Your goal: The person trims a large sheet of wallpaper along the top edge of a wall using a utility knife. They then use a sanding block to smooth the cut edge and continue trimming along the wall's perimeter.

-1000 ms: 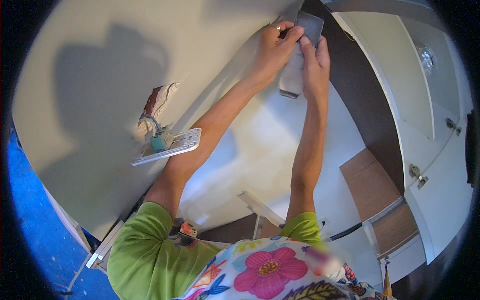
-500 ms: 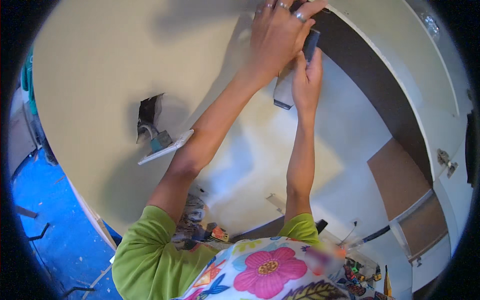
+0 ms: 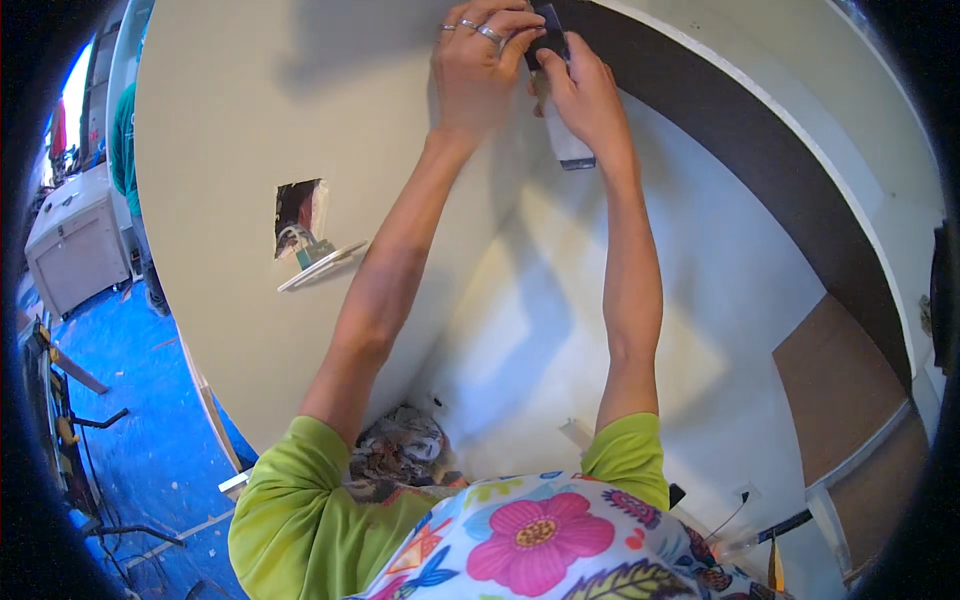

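My left hand (image 3: 480,70), ringed fingers curled, rests at the top of a pale oblong tool (image 3: 568,142) with a dark upper piece, touching that dark piece near the cream wall (image 3: 210,120) and dark brown board. My right hand (image 3: 588,95) is closed round the same tool, thumb on top. The tool's pale lower end hangs below my fingers. To the left of my left forearm, a white switch plate (image 3: 322,266) with wiring hangs from a ragged cut-out (image 3: 298,205) in the wall.
Dark brown board (image 3: 720,130) edges the white recess, with a cabinet and wood panels (image 3: 810,390) at right. A crumpled pile (image 3: 395,445) lies in the lower corner. At left are a blue floor covering (image 3: 150,430), a grey metal box (image 3: 75,240) and part of another person (image 3: 124,150).
Both my hands and the tool have shifted leftward and up in the view. More of the room at left, including another person, shows as the view has turned.
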The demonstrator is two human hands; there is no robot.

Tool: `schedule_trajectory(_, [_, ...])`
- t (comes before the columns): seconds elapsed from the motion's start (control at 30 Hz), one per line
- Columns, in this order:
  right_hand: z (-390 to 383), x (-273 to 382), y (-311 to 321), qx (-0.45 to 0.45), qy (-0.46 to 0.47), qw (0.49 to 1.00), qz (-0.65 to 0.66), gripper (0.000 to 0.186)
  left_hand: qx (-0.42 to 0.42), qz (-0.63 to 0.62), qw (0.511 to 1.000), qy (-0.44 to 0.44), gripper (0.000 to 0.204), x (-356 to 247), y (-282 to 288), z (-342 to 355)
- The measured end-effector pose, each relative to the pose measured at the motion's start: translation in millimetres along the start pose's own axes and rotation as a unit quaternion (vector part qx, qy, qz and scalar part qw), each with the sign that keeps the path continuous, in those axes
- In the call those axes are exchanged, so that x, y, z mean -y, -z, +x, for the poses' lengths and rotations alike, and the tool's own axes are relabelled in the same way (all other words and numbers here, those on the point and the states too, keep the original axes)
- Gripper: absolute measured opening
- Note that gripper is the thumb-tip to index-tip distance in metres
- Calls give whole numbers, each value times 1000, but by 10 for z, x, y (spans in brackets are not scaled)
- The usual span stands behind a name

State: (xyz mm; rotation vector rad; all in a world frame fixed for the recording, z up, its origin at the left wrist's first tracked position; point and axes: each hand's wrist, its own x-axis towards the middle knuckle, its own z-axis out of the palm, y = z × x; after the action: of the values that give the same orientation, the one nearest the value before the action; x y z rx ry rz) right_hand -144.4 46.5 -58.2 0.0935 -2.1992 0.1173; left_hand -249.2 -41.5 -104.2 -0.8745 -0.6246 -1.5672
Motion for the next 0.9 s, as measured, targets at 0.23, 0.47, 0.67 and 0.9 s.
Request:
schedule_trajectory(0.23, [268, -160, 73, -33, 99, 993, -46, 35, 5, 12, 1000, -8, 10, -59, -44, 47])
schedule_trajectory(0.47, [195, 336, 108, 23, -47, 997, 49, 31, 21, 5, 1000, -6, 10, -65, -19, 114])
schedule_trajectory(0.67, [359, 142, 219, 80, 44, 996, 4, 31, 5, -15, 1000, 3, 12, -139, -91, 117])
schedule_trajectory(0.9, [409, 112, 160, 34, 67, 996, -56, 22, -60, -310, 869, 380, 38, -18, -251, -394])
